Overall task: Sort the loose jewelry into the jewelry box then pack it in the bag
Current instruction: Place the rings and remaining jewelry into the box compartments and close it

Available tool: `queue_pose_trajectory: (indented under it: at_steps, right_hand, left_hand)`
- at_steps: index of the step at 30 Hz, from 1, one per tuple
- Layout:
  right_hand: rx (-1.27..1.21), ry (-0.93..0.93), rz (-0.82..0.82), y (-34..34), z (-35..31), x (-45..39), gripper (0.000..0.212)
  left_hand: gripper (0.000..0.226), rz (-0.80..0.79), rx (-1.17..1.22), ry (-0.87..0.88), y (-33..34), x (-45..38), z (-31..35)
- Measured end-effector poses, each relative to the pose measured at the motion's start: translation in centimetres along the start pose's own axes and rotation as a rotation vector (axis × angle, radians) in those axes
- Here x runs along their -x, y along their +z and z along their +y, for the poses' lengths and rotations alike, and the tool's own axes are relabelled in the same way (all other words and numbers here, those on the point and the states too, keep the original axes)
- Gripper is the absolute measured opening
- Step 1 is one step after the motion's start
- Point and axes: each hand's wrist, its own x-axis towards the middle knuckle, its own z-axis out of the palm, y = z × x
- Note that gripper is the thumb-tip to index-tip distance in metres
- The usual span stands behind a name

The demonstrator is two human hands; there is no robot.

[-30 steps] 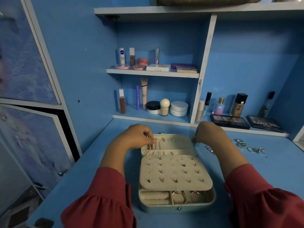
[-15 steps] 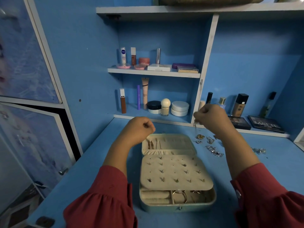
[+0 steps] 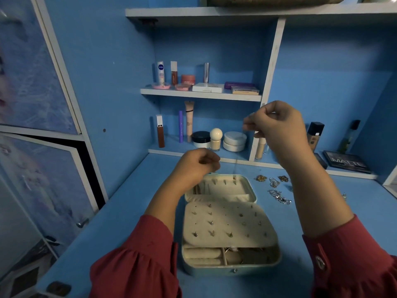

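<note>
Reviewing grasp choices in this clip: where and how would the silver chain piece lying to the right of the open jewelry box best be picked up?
Pinch the silver chain piece at its middle, coming straight down from above. It lies flat and strung out on the blue desk, so there is no raised edge to grip from the side. Other loose pieces lie just behind it; its front and right look freer.

Blue desk [image 3: 111,229] has the open jewelry box [image 3: 231,265] sitting on it, loose jewelry [image 3: 278,195] just right of it.
</note>
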Motion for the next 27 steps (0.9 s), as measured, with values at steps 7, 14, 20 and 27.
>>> queue_pose_trajectory:
  at_steps: [7,14,20,27]
  right_hand:
    - [0.07,0.012,-0.144,1.3,-0.1,0.7,0.009]
    - [0.23,0.063,-0.215,1.6,0.8,0.8,0.007]
    - [0.237,0.05,-0.258,1.8,0.3,1.1,0.01]
    - [0.252,0.057,-0.214,1.5,0.3,0.9,0.007]
  left_hand:
    - [0.019,-0.13,0.081,-0.012,0.8,0.5,0.5]
    - [0.018,-0.158,-0.013,-0.068,1.3,0.1,-0.1]
    - [0.027,-0.229,-0.003,-0.068,2.0,0.1,-0.5]
    - [0.014,-0.231,-0.424,-0.046,2.1,-0.9,-1.2]
